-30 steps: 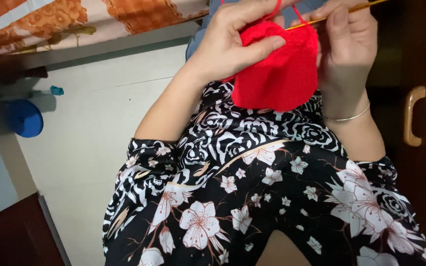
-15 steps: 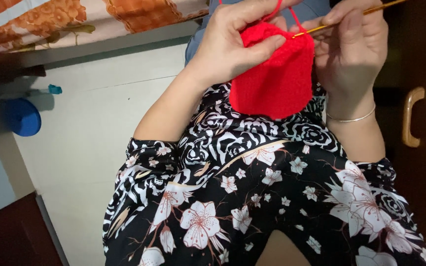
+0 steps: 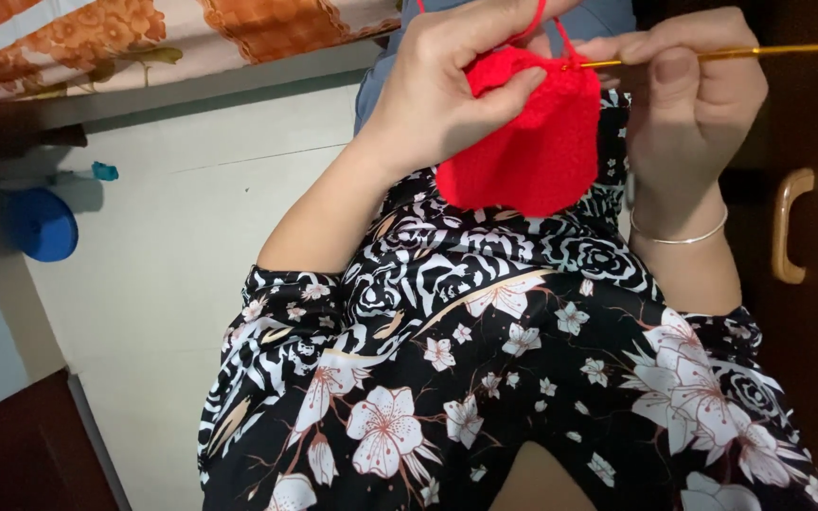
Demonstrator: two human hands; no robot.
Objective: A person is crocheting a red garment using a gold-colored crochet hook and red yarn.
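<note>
A red crocheted piece [image 3: 532, 142] hangs in front of me, above my lap. My left hand [image 3: 447, 85] pinches its upper left edge between thumb and fingers, and red yarn [image 3: 534, 19] loops over the fingers. My right hand [image 3: 693, 104] grips a thin golden crochet hook [image 3: 740, 52] whose tip sits at the top edge of the red piece. A thin bangle [image 3: 684, 237] circles my right wrist. A black floral dress [image 3: 523, 378] covers my lap.
An orange patterned bedsheet [image 3: 144, 47] lies over a bed edge at the top left. A blue round object [image 3: 44, 225] sits on the pale tiled floor [image 3: 191, 237]. A dark wooden cupboard door with a curved handle [image 3: 788, 227] stands at the right.
Both hands and the red piece have shifted slightly, and the hook now points more level to the right. The grip on both is unchanged.
</note>
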